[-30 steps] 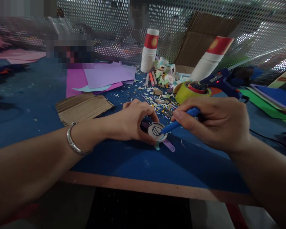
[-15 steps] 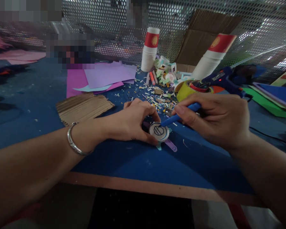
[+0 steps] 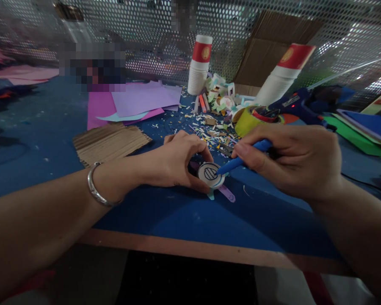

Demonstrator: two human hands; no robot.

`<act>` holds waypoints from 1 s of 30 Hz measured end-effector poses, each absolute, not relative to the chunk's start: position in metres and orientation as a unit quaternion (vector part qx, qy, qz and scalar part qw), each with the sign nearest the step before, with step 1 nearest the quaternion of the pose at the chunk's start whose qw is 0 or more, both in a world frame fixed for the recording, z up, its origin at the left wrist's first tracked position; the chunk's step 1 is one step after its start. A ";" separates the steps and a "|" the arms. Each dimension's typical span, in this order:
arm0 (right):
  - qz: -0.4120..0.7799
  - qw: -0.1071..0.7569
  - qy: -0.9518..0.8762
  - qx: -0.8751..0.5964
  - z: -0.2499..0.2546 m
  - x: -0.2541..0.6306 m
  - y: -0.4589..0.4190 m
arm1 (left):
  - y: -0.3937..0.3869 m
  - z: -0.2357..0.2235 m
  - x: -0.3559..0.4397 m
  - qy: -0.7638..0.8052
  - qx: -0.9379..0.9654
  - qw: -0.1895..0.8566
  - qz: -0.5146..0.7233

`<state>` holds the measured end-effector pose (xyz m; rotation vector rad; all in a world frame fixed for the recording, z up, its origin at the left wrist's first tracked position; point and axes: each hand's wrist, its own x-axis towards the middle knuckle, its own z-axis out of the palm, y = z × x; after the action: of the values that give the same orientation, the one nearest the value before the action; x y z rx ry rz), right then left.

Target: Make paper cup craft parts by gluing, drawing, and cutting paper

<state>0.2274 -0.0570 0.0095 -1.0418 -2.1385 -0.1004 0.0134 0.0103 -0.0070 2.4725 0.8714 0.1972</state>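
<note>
My left hand (image 3: 186, 163) grips a round white piece (image 3: 206, 181) that looks like a paper cup's base, thumb and fingers at its left side. Dark lines on its face form a circle with stripes inside. From beneath it stick out a purple paper strip (image 3: 227, 194) with a small drawn face and a pale teal scrap (image 3: 211, 195). My right hand (image 3: 287, 163) is closed around a blue marker pen (image 3: 233, 165), whose tip is at the striped drawing. Whatever lies under the white piece is mostly hidden.
Behind my hands are paper scraps (image 3: 209, 135), yellow tape (image 3: 246, 123), two stacks of paper cups (image 3: 198, 67) and a glue gun (image 3: 292, 103). Corrugated cardboard (image 3: 111, 144) and purple sheets (image 3: 146, 101) lie left, coloured sheets (image 3: 362, 135) right. A mesh panel (image 3: 139, 38) stands behind.
More stripes show inside the drawn circle. The marker tip has moved about over the white piece, up and then back down. My left hand keeps its hold, nearly still.
</note>
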 end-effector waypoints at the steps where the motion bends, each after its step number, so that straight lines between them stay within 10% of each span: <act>1: -0.038 0.370 -0.834 -0.407 0.010 0.227 -0.057 | 0.010 -0.007 0.013 0.321 0.910 0.253 0.073; 30: 0.001 0.405 -0.829 -0.384 0.006 0.220 -0.058 | 0.010 -0.008 0.015 0.312 0.910 0.260 0.086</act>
<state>0.2202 -0.0579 0.0056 -0.9703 -2.0929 0.0023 0.0149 0.0101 -0.0079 2.4651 0.8446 0.2340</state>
